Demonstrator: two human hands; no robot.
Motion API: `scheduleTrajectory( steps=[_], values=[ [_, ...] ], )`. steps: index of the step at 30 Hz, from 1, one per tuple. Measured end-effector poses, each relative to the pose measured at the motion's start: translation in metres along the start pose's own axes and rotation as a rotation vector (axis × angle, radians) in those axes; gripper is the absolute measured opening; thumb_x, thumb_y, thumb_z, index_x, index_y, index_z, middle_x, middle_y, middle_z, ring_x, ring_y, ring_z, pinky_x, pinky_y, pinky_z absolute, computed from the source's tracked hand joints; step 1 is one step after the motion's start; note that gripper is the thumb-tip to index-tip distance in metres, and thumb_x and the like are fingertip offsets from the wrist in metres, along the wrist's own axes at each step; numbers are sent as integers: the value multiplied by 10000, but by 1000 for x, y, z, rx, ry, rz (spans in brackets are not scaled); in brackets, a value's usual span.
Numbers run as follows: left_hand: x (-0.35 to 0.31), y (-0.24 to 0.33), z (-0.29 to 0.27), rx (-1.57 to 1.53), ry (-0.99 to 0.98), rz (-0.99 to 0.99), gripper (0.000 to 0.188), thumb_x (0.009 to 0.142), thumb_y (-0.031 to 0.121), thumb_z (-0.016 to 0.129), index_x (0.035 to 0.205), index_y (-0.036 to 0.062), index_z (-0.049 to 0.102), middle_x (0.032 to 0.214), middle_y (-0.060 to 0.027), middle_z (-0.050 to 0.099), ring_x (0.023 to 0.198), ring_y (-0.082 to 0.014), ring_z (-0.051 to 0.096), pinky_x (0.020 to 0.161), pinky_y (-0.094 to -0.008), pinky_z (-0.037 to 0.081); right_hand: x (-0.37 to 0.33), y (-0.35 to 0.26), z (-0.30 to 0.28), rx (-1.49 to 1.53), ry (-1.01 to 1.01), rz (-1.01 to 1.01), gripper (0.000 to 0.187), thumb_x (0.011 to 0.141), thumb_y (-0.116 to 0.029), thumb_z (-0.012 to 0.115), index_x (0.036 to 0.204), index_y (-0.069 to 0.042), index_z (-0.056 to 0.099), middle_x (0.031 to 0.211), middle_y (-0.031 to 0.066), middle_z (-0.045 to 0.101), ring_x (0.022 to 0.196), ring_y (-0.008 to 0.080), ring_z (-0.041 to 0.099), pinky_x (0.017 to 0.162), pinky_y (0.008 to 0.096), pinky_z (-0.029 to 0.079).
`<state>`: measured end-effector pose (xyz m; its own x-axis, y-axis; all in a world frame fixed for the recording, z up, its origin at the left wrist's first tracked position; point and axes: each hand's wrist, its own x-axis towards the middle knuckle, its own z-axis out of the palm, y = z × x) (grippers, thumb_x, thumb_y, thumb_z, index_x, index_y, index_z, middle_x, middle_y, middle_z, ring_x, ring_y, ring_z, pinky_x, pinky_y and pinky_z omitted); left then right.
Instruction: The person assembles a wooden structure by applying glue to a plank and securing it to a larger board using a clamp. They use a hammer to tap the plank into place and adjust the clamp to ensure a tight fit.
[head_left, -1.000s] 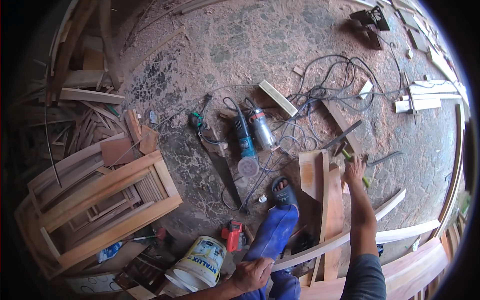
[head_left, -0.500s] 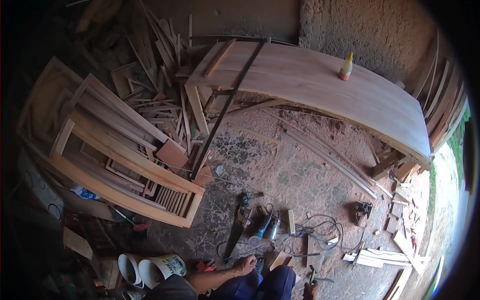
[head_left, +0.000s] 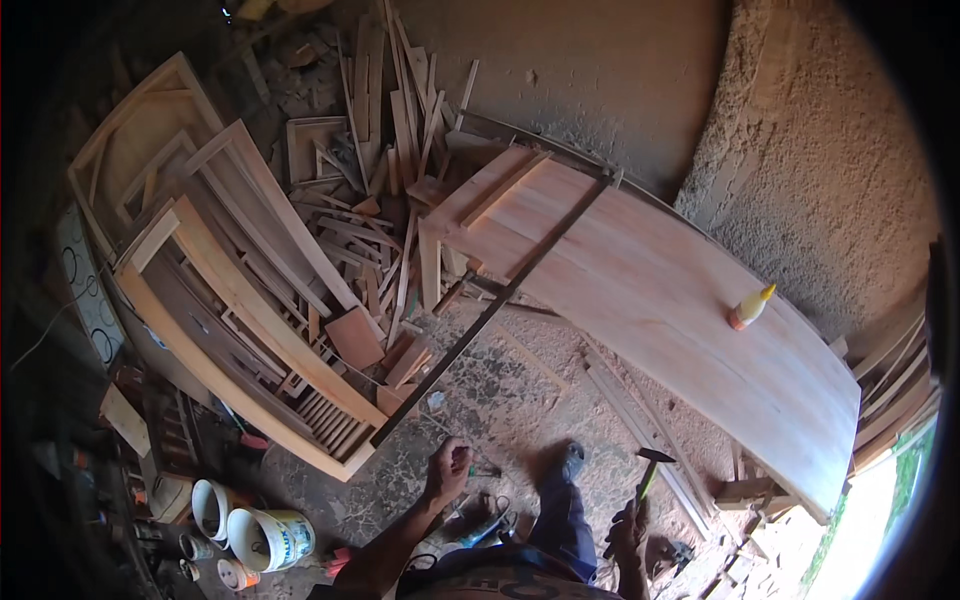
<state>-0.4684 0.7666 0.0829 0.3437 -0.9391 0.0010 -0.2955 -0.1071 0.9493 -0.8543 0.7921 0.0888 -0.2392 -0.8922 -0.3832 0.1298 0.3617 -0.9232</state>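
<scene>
My right hand point(head_left: 627, 530) is wrapped round the handle of a hammer point(head_left: 648, 476), with its yellow-green shaft and dark head pointing up, over the floor beside my leg. My left hand point(head_left: 448, 472) is held out over the floor, its fingers curled closed; whatever may be inside them is hidden. Ahead of both hands stands a workbench with a wide wooden panel point(head_left: 640, 265) on top. A long dark bar clamp point(head_left: 490, 312) lies across the panel and reaches down toward a wooden frame. A glue bottle point(head_left: 750, 307) with a yellow cap stands on the panel.
Wooden frames point(head_left: 270, 310) lean together at the left. Behind them is a heap of offcuts point(head_left: 365, 235). White buckets point(head_left: 270, 540) stand at the lower left. Long strips point(head_left: 645, 430) lie on the floor under the bench, and a power tool point(head_left: 487, 530) with cables lies near my feet.
My view has shifted, and the bench and frames appear nearer. A leg is now stretched forward. Both hands have moved forward from near my knees, and the hammer is raised upright in my right hand.
</scene>
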Motion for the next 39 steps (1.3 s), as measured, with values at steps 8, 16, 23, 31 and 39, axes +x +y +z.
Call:
scheduleTrajectory(
  steps=[8, 16, 23, 31, 39],
  values=[
    [194, 56, 29, -280, 320, -59, 121, 993, 86, 598, 1051, 5, 530, 944, -127, 720, 880, -166, 699, 765, -293, 541, 178, -138, 82, -233, -329, -39, 308, 1038, -315, 514, 1170, -38, 541, 593, -58, 435, 457, 37, 400, 400, 240, 324],
    [433, 76, 52, -218, 412, 64, 235, 997, 199, 639, 1080, -21, 634, 925, -55, 691, 860, -113, 632, 805, -263, 501, 299, -198, 134, -332, -439, -156, 320, 1040, -279, 526, 1217, -14, 551, 645, -26, 506, 496, 51, 455, 429, 250, 367],
    [650, 54, 71, -26, 506, 208, 195, 955, 218, 675, 998, 31, 710, 927, -43, 708, 841, -142, 653, 762, -293, 519, 377, -187, 207, -445, -373, -196, 213, 1038, -218, 508, 1139, -36, 554, 610, -45, 448, 470, 39, 418, 391, 231, 340],
    [808, 54, 121, 144, 453, 192, 234, 924, 303, 682, 1020, 100, 746, 1012, -95, 730, 920, -240, 702, 818, -350, 549, 413, -217, 301, -386, -295, -50, 288, 1025, -156, 513, 1259, 10, 501, 624, -39, 460, 438, 38, 420, 372, 215, 343],
    [873, 24, 152, 122, 377, 173, 263, 937, 339, 656, 1038, 116, 753, 1027, -70, 743, 944, -232, 709, 834, -355, 550, 465, -252, 350, -435, -350, -87, 330, 999, -153, 560, 1279, 19, 527, 658, -7, 536, 547, 61, 497, 483, 249, 409]
  ],
)
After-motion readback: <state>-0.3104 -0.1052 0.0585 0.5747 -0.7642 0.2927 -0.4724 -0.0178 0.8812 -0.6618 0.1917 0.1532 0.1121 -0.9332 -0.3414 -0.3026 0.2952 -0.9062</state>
